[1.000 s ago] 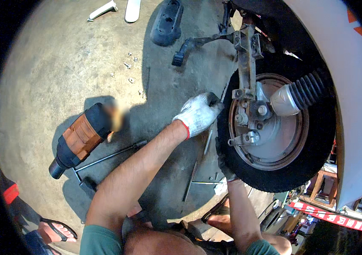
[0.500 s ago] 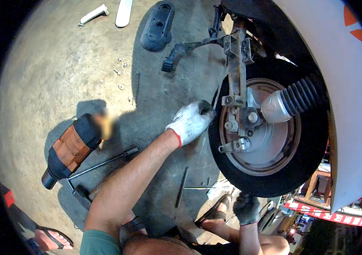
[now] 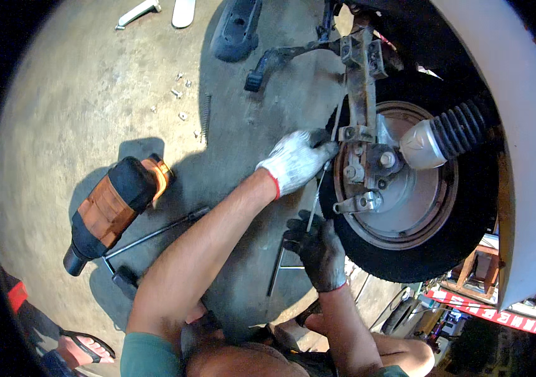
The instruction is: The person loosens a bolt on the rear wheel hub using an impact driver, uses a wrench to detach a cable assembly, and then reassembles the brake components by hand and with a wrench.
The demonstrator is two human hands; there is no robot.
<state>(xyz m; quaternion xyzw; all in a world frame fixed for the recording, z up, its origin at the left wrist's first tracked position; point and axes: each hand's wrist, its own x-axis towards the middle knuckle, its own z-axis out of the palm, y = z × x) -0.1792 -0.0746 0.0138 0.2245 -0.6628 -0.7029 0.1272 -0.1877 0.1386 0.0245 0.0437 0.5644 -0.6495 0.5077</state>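
My left hand [image 3: 299, 163], in a white glove with darkened fingertips, is shut on a thin silver rod [image 3: 316, 204] beside the wheel's black tire [image 3: 415, 261]. My right hand [image 3: 315, 251], in a dark, grimy glove, is lower, at the rod's bottom end, with fingers loosely spread. The wheel's silver hub [image 3: 415, 207] carries a rusty metal arm with brackets [image 3: 359, 88] and small clamped lever [image 3: 356, 201]. A silver shock absorber with a black bellows [image 3: 453, 132] angles to the right. A white body panel [image 3: 525, 188] curves around the wheel.
An orange and black power tool [image 3: 107, 210], T-wrenches [image 3: 148, 235], small bolts [image 3: 176, 94], a spring [image 3: 206, 119], a black cover [image 3: 234, 31] and white parts [image 3: 139, 12] lie on concrete. Another person's sandaled foot [image 3: 85, 345] is bottom left. A cluttered shelf [image 3: 475, 273] stands right.
My right hand has risen leftward from beneath the tire to the rod's lower end, its fingers loosening. My left hand still grips the rod, and the view has shifted slightly.
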